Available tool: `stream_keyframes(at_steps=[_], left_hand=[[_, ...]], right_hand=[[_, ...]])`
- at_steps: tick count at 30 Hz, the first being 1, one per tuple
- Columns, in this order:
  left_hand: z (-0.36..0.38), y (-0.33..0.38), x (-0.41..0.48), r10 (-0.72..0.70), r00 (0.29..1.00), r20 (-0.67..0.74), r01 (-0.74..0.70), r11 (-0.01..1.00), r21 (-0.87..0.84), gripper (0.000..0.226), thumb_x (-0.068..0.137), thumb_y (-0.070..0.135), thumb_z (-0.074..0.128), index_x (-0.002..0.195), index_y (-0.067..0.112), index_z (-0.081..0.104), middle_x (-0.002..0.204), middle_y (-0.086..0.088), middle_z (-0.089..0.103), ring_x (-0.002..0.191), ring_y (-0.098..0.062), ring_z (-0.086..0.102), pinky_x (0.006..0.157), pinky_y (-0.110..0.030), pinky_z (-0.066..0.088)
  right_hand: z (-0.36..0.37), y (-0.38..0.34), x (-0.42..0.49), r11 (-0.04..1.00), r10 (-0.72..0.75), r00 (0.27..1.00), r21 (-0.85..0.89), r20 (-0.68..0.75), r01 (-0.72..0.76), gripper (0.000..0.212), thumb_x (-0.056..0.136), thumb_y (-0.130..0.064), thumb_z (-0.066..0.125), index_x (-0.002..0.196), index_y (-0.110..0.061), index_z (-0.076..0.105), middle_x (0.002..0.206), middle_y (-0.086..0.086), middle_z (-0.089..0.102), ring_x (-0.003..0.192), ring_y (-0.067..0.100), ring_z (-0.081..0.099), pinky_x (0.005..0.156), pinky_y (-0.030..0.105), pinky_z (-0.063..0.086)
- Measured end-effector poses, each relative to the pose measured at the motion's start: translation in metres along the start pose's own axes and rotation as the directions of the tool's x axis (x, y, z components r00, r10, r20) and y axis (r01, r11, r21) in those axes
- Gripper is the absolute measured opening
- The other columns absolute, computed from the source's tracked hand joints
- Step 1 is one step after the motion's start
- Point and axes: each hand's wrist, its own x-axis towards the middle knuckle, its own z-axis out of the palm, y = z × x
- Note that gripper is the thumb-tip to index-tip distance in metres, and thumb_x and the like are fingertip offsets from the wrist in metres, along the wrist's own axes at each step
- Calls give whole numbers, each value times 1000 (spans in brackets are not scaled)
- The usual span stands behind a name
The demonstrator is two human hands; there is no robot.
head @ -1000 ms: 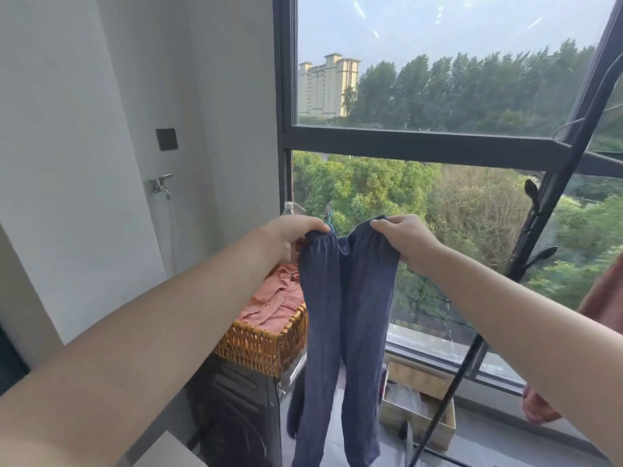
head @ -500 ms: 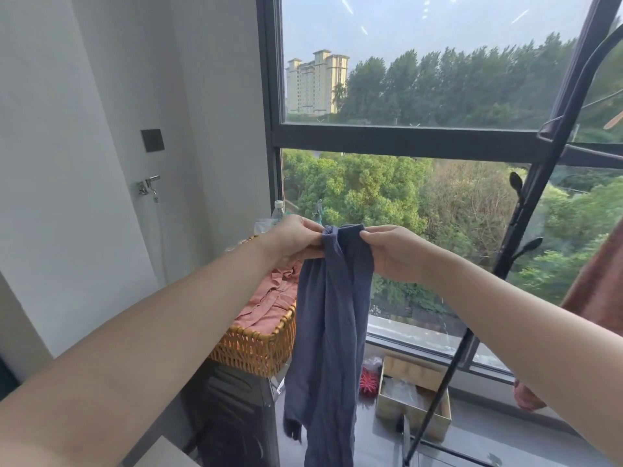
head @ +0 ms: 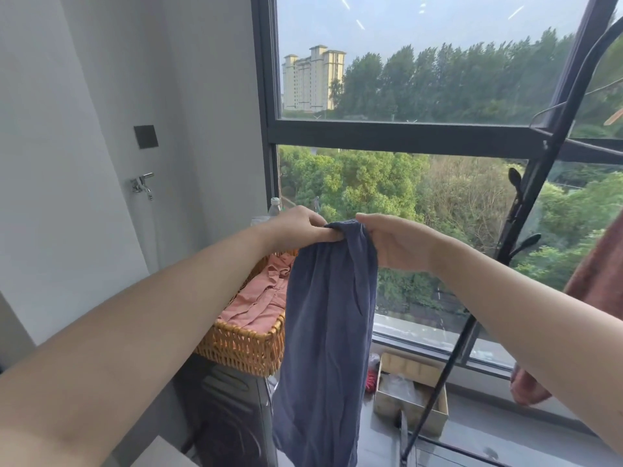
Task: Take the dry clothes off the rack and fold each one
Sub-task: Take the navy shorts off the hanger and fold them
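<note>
A dark blue garment (head: 328,325) hangs straight down in front of me, its two halves laid together. My left hand (head: 298,227) pinches its top edge between fingers and thumb. My right hand (head: 392,242) grips the same top edge from the other side, right beside the left hand. The black drying rack (head: 526,203) slants up at the right, with a reddish garment (head: 596,288) still hanging on it at the far right edge.
A wicker basket (head: 242,347) holding a folded salmon-pink garment (head: 259,294) sits on a dark machine (head: 229,416) below my left arm. A cardboard box (head: 409,396) stands on the floor by the window. A wall tap (head: 143,185) is at the left.
My hands came together, bringing the two halves of the blue garment onto each other. The garment now hangs as one narrow strip, and both hands sit lower.
</note>
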Motion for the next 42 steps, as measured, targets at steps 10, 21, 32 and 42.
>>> stream_keyframes(at_steps=[10, 21, 32, 42], left_hand=[[-5, -9, 2, -161, 987, -8, 162, 986, 44, 44, 80, 57, 63, 65, 15, 64, 65, 3, 55, 62, -14, 53, 55, -26, 40], [-36, -61, -53, -315, 937, 149, 345, 897, -276, 14, 84, 16, 70, 97, 10, 70, 96, -4, 72, 89, -16, 69, 70, -23, 55], [-97, -117, -152, -396, 899, -189, 160, 698, -698, 9, 87, 8, 62, 92, 13, 68, 81, 2, 72, 75, -11, 67, 66, -20, 55], [-176, -189, -252, -466, 872, -152, 212, 639, -739, 35, 87, -2, 58, 119, 11, 60, 106, -2, 68, 93, -15, 66, 76, -25, 54]], right_hand=[[-1, 7, 32, 993, -84, 987, -89, -139, 72, 18, 93, 3, 49, 103, 0, 64, 100, 15, 68, 81, 18, 68, 74, 27, 58], [19, 6, 82, 985, 68, 998, -156, -10, -69, 20, 92, 6, 45, 93, 1, 64, 88, 16, 68, 74, 26, 67, 64, 34, 59], [127, -10, 136, 968, 27, 995, -251, 93, -3, 12, 93, -18, 56, 89, -9, 63, 77, 4, 71, 67, 12, 68, 63, 24, 57], [263, -13, 188, 979, -8, 1000, -202, 28, 13, 23, 90, -29, 62, 89, -6, 66, 81, 8, 71, 75, 19, 68, 67, 29, 56]])
